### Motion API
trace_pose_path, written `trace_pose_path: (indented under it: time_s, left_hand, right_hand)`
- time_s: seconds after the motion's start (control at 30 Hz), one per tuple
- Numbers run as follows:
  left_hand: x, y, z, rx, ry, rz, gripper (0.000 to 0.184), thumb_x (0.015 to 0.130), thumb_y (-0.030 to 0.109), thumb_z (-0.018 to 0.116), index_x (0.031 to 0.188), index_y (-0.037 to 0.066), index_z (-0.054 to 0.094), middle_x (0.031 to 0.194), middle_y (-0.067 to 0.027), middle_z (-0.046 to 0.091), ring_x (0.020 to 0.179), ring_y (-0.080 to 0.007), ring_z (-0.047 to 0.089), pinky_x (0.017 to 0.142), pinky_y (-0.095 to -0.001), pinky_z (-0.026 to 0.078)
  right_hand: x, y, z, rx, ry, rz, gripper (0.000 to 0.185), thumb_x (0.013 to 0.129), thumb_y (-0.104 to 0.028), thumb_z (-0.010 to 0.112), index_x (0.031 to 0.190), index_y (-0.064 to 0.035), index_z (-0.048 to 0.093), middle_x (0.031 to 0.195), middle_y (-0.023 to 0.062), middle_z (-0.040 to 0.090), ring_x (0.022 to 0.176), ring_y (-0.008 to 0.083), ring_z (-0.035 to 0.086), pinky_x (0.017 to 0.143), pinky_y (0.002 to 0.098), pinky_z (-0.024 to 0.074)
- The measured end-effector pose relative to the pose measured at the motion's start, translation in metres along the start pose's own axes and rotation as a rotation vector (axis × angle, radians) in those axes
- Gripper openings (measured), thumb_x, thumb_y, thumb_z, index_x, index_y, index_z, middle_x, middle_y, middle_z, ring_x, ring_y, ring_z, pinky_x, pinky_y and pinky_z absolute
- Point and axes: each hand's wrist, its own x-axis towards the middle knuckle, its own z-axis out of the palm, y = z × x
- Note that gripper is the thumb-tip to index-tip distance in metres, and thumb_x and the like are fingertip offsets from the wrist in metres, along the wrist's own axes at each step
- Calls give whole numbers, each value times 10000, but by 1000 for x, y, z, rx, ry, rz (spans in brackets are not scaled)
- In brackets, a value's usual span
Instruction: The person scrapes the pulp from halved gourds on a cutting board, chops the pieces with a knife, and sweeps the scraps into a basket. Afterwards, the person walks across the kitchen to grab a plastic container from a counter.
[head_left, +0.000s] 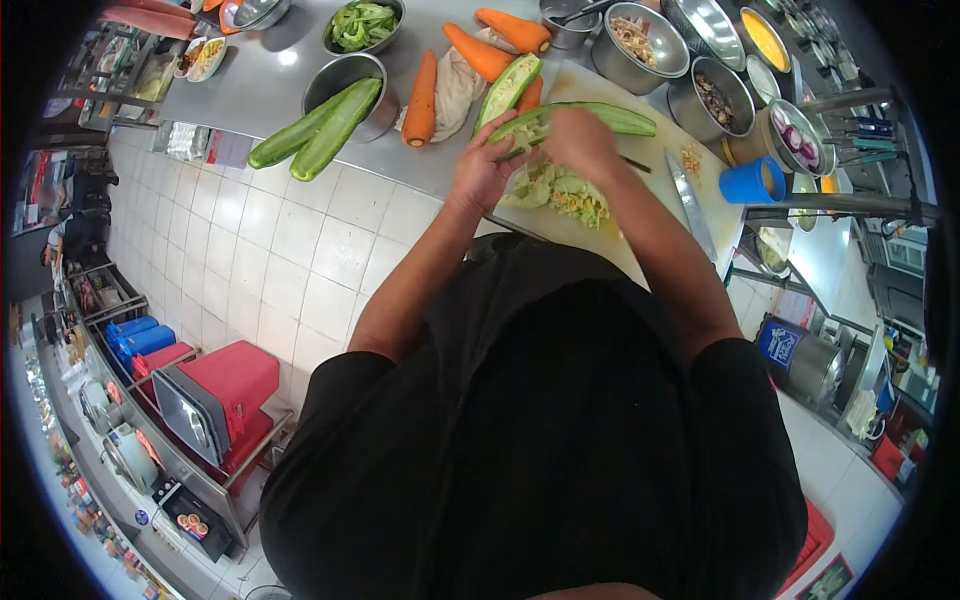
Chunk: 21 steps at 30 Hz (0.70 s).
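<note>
My left hand (484, 172) grips the near end of a long halved cucumber (615, 118), which lies slanting over the cutting board. My right hand (582, 143), blurred, is closed over the same cucumber half; a thin dark handle (636, 165) shows beside it, but what it belongs to is hidden. Below both hands lies a heap of pale green, seedy pulp (570, 193). Another half, a cucumber piece (508, 90) with its cut face showing, rests just beyond my left hand. To the right, a knife (690, 205) lies on the cutting board (625, 245).
Several carrots (420, 100) and a crumpled cloth (457, 90) lie left of the board. Two green cucumber pieces (330, 130) lean across a metal pot (375, 120). Steel pots (640, 45) with food and a blue cup (750, 182) stand right.
</note>
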Motion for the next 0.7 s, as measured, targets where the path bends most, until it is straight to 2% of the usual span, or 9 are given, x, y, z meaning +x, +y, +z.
trace_pose_path:
  time_s: [0.07,0.1,0.2,0.37,0.4,0.47,0.57,0.7]
  left_hand:
    - [4,-4,4,-10,10,5,416,957,-27,431,1372,-1,434,1328,-198,511,1174,-315,565,992,-461,512]
    - [1,-9,5,-12,17,-6,414,960,-20,429,1374,1,433,1328,-198,511,1174,-312,564,988,-462,512]
    - [7,-6,3,6,19,22,383,996,93,438,1371,15,446,1309,-178,528,1171,-287,562,963,-443,516]
    - [8,-1,4,-78,91,-34,410,1037,316,382,1315,37,494,1252,-141,568,1111,-261,588,894,-406,526]
    - [12,-3,7,-97,108,-46,427,1042,352,365,1297,41,506,1237,-133,577,1096,-257,594,878,-403,528]
    - [22,-11,4,-65,138,10,431,1046,371,343,1263,46,523,1206,-122,592,1075,-248,599,866,-411,530]
    - [24,-11,-3,-45,196,53,436,1047,386,327,1227,51,540,1167,-111,607,1048,-235,602,845,-419,528]
    - [21,-11,-8,-33,236,69,439,1044,391,324,1215,54,547,1149,-115,612,1020,-228,607,811,-411,524]
  right_hand:
    - [11,23,-12,56,-4,142,232,767,-188,640,882,-6,726,914,225,700,906,366,693,790,466,546]
    - [11,19,-15,5,-60,130,234,760,-182,652,888,2,720,924,227,699,913,355,692,805,465,541]
    - [-8,-21,-12,-101,-45,-72,233,769,-184,649,881,9,718,931,232,698,905,349,693,806,467,539]
    - [9,-3,-11,-25,-108,-9,298,759,-276,712,949,-47,723,943,181,706,904,346,684,796,465,533]
    - [8,-5,-13,-53,-101,-37,287,748,-252,709,947,-46,726,943,181,706,903,345,686,796,461,536]
    - [9,-15,-15,-111,-92,-99,270,725,-203,703,941,-45,732,942,180,706,901,344,690,794,452,543]
    - [8,-32,-17,-108,-112,-108,252,725,-195,697,920,-38,727,929,190,702,897,348,690,782,457,544]
    - [0,-38,-12,-152,-67,-261,208,746,-183,665,879,-32,715,907,201,696,879,353,690,767,468,542]
